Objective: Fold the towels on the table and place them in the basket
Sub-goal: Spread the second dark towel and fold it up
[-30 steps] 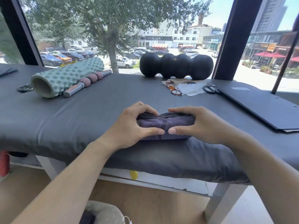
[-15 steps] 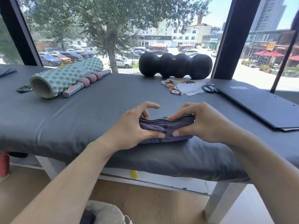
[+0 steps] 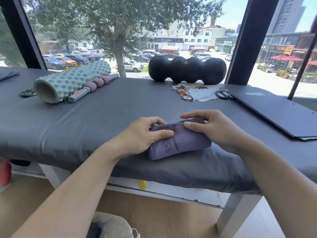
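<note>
Here, towel: a folded purple towel (image 3: 180, 143) lies near the front edge of the desk (image 3: 85, 121), tilted up at its far side.
Left grip: the left hand (image 3: 142, 136) grasps the towel's left end, thumb along its front.
Right grip: the right hand (image 3: 214, 129) grasps the right end, fingers curled over the top.
Behind: a green foam roller (image 3: 72, 81), a black roller (image 3: 187, 69), glasses (image 3: 184, 93).
</note>
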Available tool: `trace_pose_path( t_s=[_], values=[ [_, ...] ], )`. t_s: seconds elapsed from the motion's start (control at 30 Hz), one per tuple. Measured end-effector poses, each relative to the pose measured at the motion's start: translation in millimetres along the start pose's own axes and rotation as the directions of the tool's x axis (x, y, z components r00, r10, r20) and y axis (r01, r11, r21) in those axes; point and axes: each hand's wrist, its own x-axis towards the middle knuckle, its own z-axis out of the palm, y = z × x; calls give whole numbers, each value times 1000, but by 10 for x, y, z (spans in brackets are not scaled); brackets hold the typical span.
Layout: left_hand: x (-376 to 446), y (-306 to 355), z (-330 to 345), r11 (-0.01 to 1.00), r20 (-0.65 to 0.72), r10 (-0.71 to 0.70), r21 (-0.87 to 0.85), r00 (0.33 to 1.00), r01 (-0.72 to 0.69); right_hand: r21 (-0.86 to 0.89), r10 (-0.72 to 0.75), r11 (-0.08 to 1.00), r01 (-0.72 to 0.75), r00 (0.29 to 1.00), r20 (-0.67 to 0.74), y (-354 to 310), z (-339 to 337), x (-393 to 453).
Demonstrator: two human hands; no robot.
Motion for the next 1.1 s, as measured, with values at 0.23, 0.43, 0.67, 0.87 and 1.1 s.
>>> trace_pose_path(
  t_s=[0.23,0.43,0.67,0.87,1.1],
  values=[
    [3,-8,80,901,-118,165,421,979,-101,-304,-10,953,-17,996,-86,149,56,83],
    [-81,52,291,830,-39,3,558,999,19,-489,-39,872,5,997,-59,143,76,80],
    [-116,-40,271,809,1,-53,586,999,43,-804,-290,531,269,949,126,-83,345,-132],
    [-227,-98,427,679,-75,-18,731,997,67,-752,-44,656,71,997,56,138,375,-120],
    [-220,-186,457,731,-89,-39,676,995,89,-770,-1,636,55,997,71,188,408,-131]
  ],
)
